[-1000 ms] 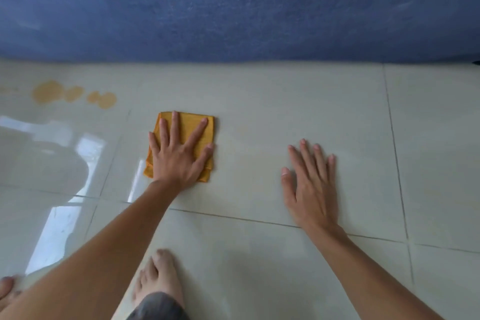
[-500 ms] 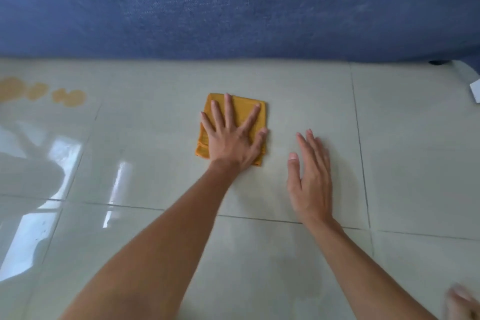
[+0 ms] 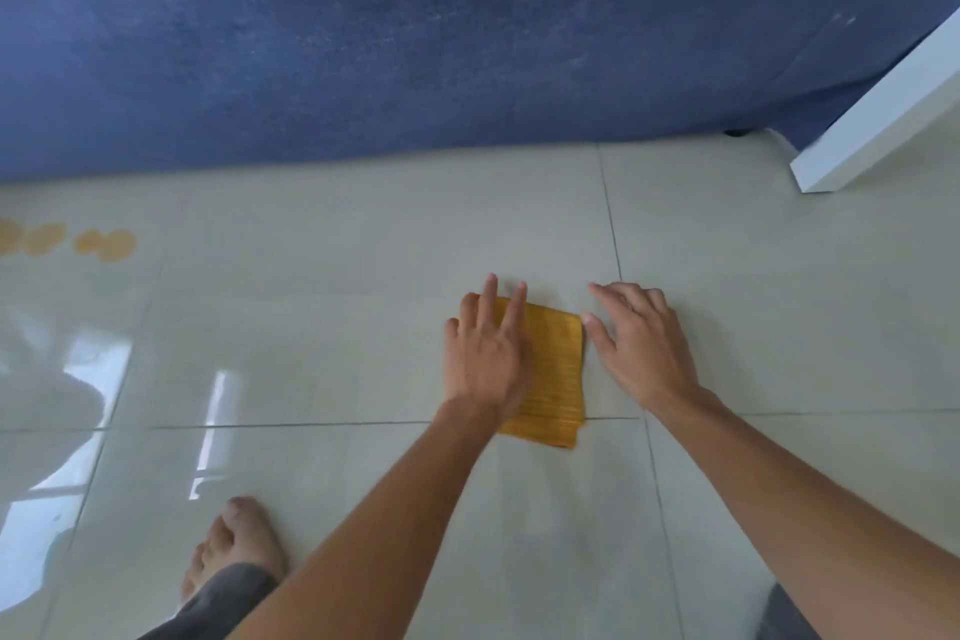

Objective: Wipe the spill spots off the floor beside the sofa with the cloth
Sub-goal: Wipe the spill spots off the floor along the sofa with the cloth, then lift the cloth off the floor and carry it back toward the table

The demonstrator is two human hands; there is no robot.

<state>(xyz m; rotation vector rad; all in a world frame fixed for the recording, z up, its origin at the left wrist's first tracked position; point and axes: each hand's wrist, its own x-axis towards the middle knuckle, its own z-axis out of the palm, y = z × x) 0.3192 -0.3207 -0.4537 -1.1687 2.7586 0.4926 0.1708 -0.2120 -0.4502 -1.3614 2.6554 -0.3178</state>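
Head cam: one folded orange cloth (image 3: pixel 553 374) on floor (image 3: pixel 363 327) pinned under flat left hand (image 3: pixel 485 359), right hand (image 3: pixel 641 343) spread beside; four spill spots (image 3: pixel 106 244) far left by sofa (image 3: pixel 415 57). No writing anywhere.

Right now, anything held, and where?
Nothing gripped. The left hand lies flat on the orange cloth's left part; the right hand is open beside it.

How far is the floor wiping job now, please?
Done: nothing visible; the brown spill spots remain by the sofa. In hand: the left hand presses the folded orange cloth flat, right hand beside it. Left: bring the cloth to the spots, far to its left, and wipe them.
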